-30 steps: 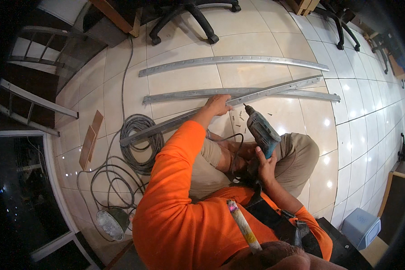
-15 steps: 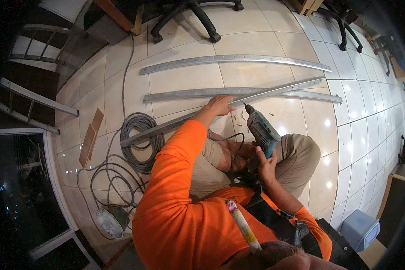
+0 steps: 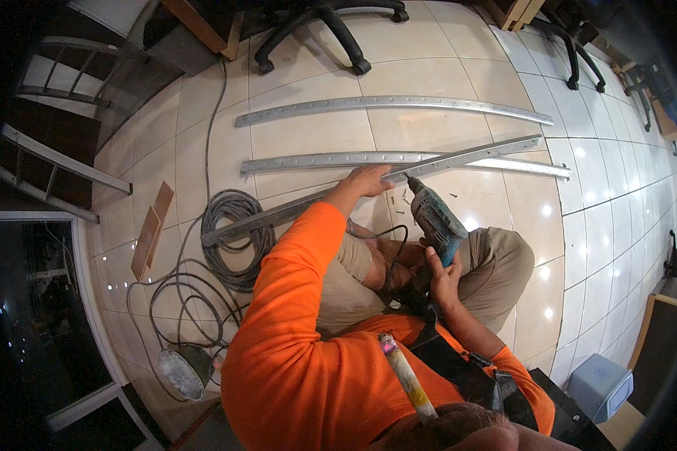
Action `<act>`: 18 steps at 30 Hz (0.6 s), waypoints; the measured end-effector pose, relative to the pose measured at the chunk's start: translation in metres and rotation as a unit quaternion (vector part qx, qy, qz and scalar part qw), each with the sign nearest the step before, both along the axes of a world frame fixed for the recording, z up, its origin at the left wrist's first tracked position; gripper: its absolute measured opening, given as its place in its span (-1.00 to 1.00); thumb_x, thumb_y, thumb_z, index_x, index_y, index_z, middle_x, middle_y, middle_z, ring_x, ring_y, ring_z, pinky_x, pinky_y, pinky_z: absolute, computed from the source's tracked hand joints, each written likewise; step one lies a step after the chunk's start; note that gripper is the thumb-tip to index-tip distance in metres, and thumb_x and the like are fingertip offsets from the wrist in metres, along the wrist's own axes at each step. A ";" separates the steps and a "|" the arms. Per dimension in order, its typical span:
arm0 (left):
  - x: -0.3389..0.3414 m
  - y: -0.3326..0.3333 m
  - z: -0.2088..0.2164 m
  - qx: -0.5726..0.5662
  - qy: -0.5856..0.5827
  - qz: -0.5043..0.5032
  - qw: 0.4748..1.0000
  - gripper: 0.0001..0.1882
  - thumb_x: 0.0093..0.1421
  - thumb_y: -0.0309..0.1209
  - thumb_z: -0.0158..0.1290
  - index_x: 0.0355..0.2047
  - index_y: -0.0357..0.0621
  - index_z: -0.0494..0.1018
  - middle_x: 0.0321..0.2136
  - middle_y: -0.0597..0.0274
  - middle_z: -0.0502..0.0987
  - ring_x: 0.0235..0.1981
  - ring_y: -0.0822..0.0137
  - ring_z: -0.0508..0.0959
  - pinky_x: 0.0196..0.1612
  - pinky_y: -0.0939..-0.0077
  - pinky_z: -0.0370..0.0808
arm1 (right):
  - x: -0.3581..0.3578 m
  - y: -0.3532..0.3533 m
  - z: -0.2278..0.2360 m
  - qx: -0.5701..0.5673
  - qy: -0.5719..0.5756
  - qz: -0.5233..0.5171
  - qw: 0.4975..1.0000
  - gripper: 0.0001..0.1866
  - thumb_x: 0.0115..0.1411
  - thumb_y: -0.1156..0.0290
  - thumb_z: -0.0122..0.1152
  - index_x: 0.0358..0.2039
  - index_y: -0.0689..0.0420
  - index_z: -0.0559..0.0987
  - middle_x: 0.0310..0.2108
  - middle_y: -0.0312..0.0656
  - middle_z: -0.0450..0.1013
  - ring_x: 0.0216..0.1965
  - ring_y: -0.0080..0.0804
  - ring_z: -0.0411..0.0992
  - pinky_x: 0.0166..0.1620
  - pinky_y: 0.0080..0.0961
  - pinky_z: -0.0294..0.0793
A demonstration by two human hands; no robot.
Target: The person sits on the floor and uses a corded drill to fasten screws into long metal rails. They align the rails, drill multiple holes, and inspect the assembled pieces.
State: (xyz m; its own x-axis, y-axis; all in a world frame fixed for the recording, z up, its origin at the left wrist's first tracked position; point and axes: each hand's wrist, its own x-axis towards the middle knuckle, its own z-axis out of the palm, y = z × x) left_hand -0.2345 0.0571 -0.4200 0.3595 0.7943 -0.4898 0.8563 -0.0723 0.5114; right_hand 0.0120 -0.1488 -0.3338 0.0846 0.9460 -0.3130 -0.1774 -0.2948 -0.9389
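My left hand [image 3: 368, 182] is closed around a long grey metal bar [image 3: 489, 152], which slants across the floor in front of my crossed legs. The bar's left end lies over a coil of cable, and its right part crosses above a metal rail [image 3: 308, 160]. A blue-green power drill [image 3: 435, 219] is gripped by its handle in my right hand [image 3: 445, 279]. Its bit points away from me, close to the bar's near side, just right of my left hand; whether it touches cannot be made out. Several small screws [image 3: 401, 197] are scattered on the tiles beside the drill.
Farther out lies another metal rail [image 3: 399, 103]. Coiled grey cable [image 3: 226, 225] spreads at left, near brown strips [image 3: 152, 229] and a round metal lamp [image 3: 185, 373]. A wheeled chair base [image 3: 331, 26] stands ahead; a blue-grey bin [image 3: 600, 385] is at lower right.
The bar's right end has swung slightly nearer to me, toward the rail beneath it. Both hands keep their holds, and the drill has barely shifted.
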 end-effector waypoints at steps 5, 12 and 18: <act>-0.004 -0.001 -0.010 0.026 -0.010 -0.007 1.000 -0.28 0.32 0.06 0.11 0.39 0.05 0.26 0.29 -0.12 0.39 0.32 -0.11 0.38 0.34 0.08 0.33 | 0.000 0.000 -0.002 -0.026 0.010 0.003 1.000 -0.61 0.32 0.33 0.34 0.07 0.24 0.51 -0.06 -0.18 0.59 -0.10 -0.43 0.53 0.01 -0.50 0.47; -0.001 -0.001 -0.006 0.008 0.008 -0.005 1.000 -0.30 0.34 0.06 0.08 0.38 0.06 0.26 0.27 -0.12 0.42 0.29 -0.13 0.40 0.32 0.07 0.35 | 0.001 0.001 -0.005 -0.027 0.003 -0.003 1.000 -0.59 0.32 0.34 0.34 0.08 0.26 0.50 -0.06 -0.14 0.59 -0.07 -0.38 0.53 0.04 -0.48 0.45; -0.001 0.000 0.000 0.002 -0.005 -0.008 1.000 -0.30 0.33 0.05 0.09 0.39 0.06 0.26 0.27 -0.13 0.41 0.29 -0.12 0.41 0.32 0.06 0.35 | -0.002 0.000 0.004 -0.026 0.005 0.013 1.000 -0.58 0.31 0.33 0.34 0.10 0.26 0.49 -0.04 -0.13 0.57 -0.05 -0.36 0.52 0.08 -0.46 0.43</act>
State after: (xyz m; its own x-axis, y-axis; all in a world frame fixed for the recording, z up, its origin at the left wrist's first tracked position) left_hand -0.2359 0.0567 -0.4198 0.3764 0.7904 -0.4834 0.8502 -0.0874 0.5191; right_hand 0.0101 -0.1486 -0.3298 0.0571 0.9300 -0.3631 -0.1789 -0.3483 -0.9202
